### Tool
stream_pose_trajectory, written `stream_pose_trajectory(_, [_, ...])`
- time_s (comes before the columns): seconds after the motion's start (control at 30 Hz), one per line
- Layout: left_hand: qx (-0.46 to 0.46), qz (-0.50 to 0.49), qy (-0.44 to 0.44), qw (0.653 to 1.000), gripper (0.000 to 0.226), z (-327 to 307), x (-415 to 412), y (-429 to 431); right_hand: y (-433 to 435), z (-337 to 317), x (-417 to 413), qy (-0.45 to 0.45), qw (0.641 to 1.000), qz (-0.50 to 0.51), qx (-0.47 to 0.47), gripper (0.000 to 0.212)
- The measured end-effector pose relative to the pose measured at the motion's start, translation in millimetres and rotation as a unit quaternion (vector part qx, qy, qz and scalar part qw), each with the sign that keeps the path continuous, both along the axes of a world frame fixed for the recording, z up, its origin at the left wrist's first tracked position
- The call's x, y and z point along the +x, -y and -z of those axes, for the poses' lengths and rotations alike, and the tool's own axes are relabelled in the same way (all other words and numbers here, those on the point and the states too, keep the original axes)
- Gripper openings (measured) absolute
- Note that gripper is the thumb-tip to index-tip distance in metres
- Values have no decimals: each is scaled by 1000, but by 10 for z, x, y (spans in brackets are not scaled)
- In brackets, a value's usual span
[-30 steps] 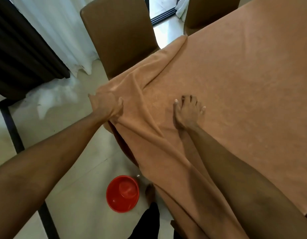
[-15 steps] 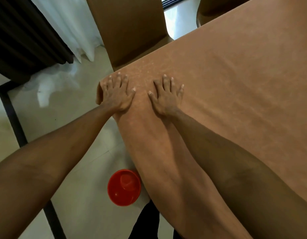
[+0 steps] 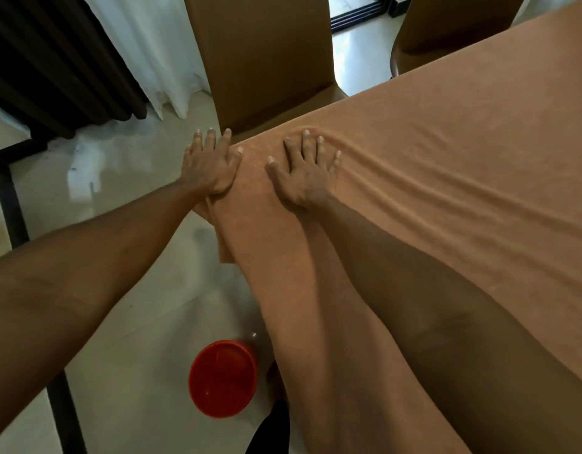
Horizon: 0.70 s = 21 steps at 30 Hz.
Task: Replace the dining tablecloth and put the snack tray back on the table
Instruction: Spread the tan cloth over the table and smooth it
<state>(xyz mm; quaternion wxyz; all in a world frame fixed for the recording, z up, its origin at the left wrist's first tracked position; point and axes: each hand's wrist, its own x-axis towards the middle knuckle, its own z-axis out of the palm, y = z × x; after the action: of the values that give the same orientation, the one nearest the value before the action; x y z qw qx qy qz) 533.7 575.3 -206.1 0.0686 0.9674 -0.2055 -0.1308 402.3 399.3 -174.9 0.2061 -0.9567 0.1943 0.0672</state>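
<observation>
A tan tablecloth [image 3: 446, 165] covers the dining table and hangs over its left edge. My left hand [image 3: 209, 165] lies flat with straight fingers at the table's near left corner, pressing the cloth's edge, its fingers reaching past the corner. My right hand [image 3: 302, 173] lies flat on the cloth just to the right, fingers spread. Long ridges of wrinkled cloth run from my right hand toward the right. No snack tray is in view.
A brown chair [image 3: 263, 60] stands pushed in at the table's far side, a second chair [image 3: 446, 27] further right. A red round container [image 3: 222, 376] sits on the pale tiled floor by the table. Dark and white curtains [image 3: 86, 54] hang at the left.
The bunched fold my left hand held a second ago is gone. Both hands now lie flat near the corner; the left has slid outward over the edge and wrinkles have formed beside the right.
</observation>
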Motion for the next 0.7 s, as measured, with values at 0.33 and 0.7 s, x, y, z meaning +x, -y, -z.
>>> stream_pose_trajectory(0.33, [-93, 30, 57, 994, 63, -81, -1407, -10, 82, -199, -828, 119, 988, 44, 88, 51])
stream_pose_trajectory(0.7, [-64, -12, 17, 998, 67, -226, -1993, -265, -1044, 97, -3104, 106, 988, -115, 14, 49])
